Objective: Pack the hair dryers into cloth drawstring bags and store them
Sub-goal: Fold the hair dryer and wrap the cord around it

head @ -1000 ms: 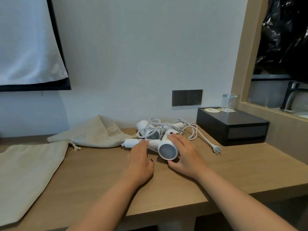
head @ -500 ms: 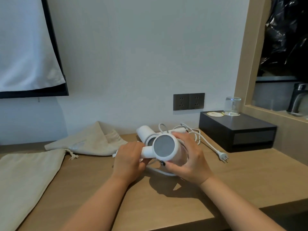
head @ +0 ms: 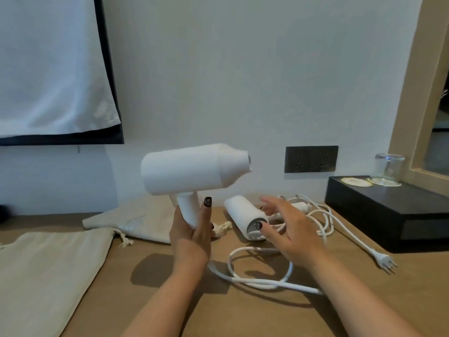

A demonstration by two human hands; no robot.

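White hair dryer [head: 192,170] up in air above desk [head: 243,312], nose pointing right. Left hand [head: 190,233] wrapped round its handle. Right hand [head: 289,229] spread wide, holding nothing, above second dryer [head: 245,216] lying on desk. White cord [head: 262,283] loops below. Two cloth bags [head: 48,268] lie flat at left.

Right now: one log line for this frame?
left hand: grips raised hair dryer by handle | right hand: open above second dryer | bags: flat on desk
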